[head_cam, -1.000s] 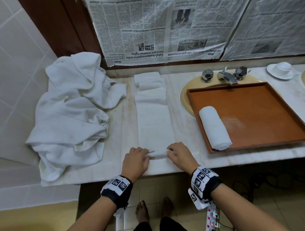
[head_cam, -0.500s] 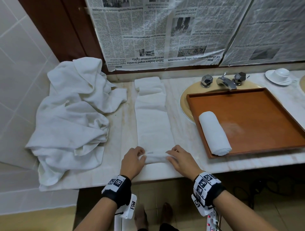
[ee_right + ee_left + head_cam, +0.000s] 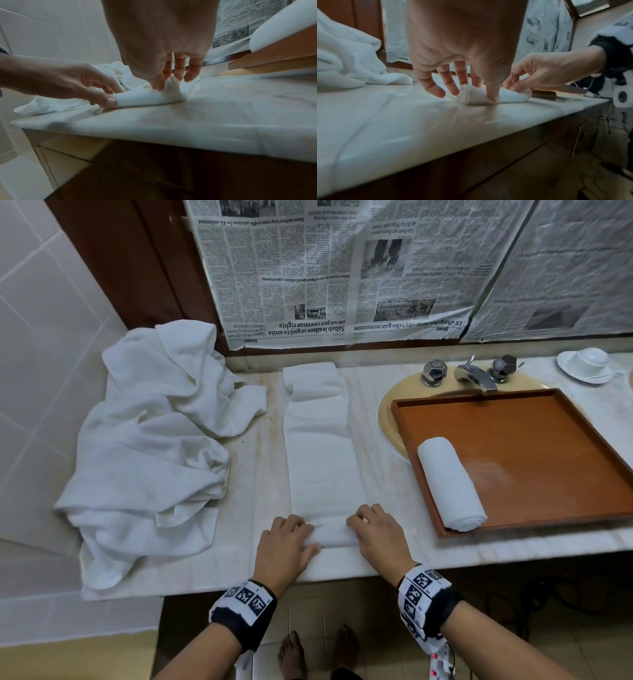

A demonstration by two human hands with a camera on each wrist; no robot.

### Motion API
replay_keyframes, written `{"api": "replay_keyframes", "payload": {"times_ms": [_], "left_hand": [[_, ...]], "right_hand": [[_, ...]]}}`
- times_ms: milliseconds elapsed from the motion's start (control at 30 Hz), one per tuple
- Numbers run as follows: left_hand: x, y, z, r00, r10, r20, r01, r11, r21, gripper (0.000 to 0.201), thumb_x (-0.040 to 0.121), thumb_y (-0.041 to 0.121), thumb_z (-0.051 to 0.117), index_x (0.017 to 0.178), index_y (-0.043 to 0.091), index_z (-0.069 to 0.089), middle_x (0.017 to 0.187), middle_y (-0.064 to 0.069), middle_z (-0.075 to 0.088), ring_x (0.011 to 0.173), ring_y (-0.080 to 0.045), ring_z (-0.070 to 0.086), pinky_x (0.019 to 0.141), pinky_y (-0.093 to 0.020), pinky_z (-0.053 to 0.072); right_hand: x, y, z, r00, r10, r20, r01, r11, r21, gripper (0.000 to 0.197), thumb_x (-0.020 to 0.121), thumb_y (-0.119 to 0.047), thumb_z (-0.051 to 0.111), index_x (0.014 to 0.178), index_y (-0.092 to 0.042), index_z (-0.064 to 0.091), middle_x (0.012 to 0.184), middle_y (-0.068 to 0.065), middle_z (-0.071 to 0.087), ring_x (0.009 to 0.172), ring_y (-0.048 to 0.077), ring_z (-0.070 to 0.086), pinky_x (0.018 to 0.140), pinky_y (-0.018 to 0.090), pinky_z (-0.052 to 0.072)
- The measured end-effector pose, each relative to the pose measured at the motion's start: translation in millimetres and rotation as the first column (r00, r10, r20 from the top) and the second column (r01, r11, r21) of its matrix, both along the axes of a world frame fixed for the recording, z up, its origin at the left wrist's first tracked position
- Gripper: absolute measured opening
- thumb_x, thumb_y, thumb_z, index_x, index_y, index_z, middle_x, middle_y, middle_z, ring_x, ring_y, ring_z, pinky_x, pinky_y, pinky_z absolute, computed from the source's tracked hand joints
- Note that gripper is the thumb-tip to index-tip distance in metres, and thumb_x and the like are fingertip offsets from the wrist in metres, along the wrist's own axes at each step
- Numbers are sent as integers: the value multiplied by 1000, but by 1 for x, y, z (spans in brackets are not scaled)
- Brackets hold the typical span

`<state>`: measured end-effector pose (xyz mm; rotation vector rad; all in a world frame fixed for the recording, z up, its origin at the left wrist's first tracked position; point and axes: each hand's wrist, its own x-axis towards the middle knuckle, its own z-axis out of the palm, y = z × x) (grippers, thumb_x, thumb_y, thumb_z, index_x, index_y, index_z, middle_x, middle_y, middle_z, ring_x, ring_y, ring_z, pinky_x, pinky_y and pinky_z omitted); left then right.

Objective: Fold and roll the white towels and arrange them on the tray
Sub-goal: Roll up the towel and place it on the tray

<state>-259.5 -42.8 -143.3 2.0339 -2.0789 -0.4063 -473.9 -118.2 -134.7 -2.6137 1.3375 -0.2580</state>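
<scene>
A long folded white towel [image 3: 322,460] lies down the marble counter [image 3: 239,556]. Its near end is wound into a small roll [image 3: 334,535] [image 3: 477,96] [image 3: 142,98]. My left hand [image 3: 291,537] [image 3: 481,92] holds the roll's left end, thumb in front and fingers curled over it. My right hand [image 3: 370,529] [image 3: 167,83] pinches the right end between thumb and fingers. To the right, an orange-brown tray [image 3: 548,440] lies over the sink and holds one finished rolled towel [image 3: 448,484] along its left side.
A heap of loose white towels [image 3: 147,446] covers the counter's left part. The tap [image 3: 474,373] and its knobs stand behind the tray, and a white cup on a saucer [image 3: 587,364] stands at the far right. Newspaper covers the wall behind.
Both hands have moved away from the counter's front edge, turning the towel's near end over. The roll between them has grown thicker.
</scene>
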Motion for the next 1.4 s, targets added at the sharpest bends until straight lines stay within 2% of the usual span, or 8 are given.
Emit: {"api": "replay_keyframes", "payload": {"times_ms": [267, 467, 667, 800, 900, 1000, 1200, 1400], "left_hand": [[-2, -3, 0, 998, -41, 57, 39, 999, 35, 25, 64, 24, 72, 89, 21, 71, 95, 3, 59, 82, -24, 59, 44, -30, 43], [5, -11, 4, 977, 105, -186, -81, 988, 133, 43, 87, 42, 47, 121, 26, 67, 105, 4, 63, 99, -17, 55, 76, -28, 43], [17, -15, 5, 877, 210, -433, -166, 977, 137, 28, 95, 35, 59, 122, 29, 57, 95, 6, 65, 87, -16, 61, 74, -27, 41], [22, -16, 0, 919, 195, -344, -144, 975, 168, 37, 95, 50, 51, 122, 28, 64, 93, 5, 55, 85, -13, 54, 85, -34, 46], [13, -13, -1, 932, 155, -329, -153, 988, 32, 18, 98, 29, 59, 112, 20, 68, 102, 2, 50, 84, -17, 54, 77, -33, 48], [5, -11, -7, 965, 59, -257, -82, 993, -83, 13, 96, 14, 62, 104, 20, 70, 101, 2, 57, 87, -21, 52, 72, -39, 51], [3, -3, -6, 985, -18, -174, 8, 999, -54, 47, 84, 58, 53, 114, 25, 66, 112, 6, 59, 99, -19, 49, 77, -34, 51], [9, -2, -2, 970, 66, -235, -61, 998, 31, 39, 86, 53, 64, 116, 30, 67, 108, 11, 62, 100, -15, 50, 81, -29, 43]], "right_hand": [[-2, 7, -2, 992, 116, -50, -109, 986, 126, 32, 72, -33, 71, 97, -13, 66, 98, 1, 62, 85, 20, 59, 63, 30, 52], [4, -12, 6, 992, -16, 122, -25, 946, 324, 25, 90, -24, 60, 106, -7, 69, 109, 1, 55, 101, 15, 46, 82, 24, 41], [-5, -27, 11, 984, -80, 156, -3, 880, 474, 25, 99, -28, 55, 119, -16, 62, 116, 0, 64, 106, 19, 58, 88, 25, 41], [-8, -22, 9, 982, -88, 166, 10, 906, 424, 21, 98, -33, 55, 116, -21, 58, 114, -2, 64, 100, 20, 62, 87, 34, 49], [-4, -11, 5, 984, -66, 166, 15, 957, 291, 17, 100, -31, 51, 116, -26, 54, 116, -5, 50, 82, 20, 58, 72, 37, 52], [1, -3, 1, 998, 15, 68, -26, 984, 177, 23, 101, -27, 48, 118, -18, 61, 120, 0, 53, 99, 21, 56, 69, 31, 49], [-5, -4, 4, 993, 109, -42, -99, 976, 194, 42, 89, -34, 62, 125, -13, 59, 129, 2, 52, 115, 23, 50, 89, 33, 47], [-7, -14, 12, 989, -44, 141, -22, 900, 435, 35, 89, -32, 66, 120, -16, 64, 118, -1, 61, 109, 17, 54, 90, 25, 40]]}}
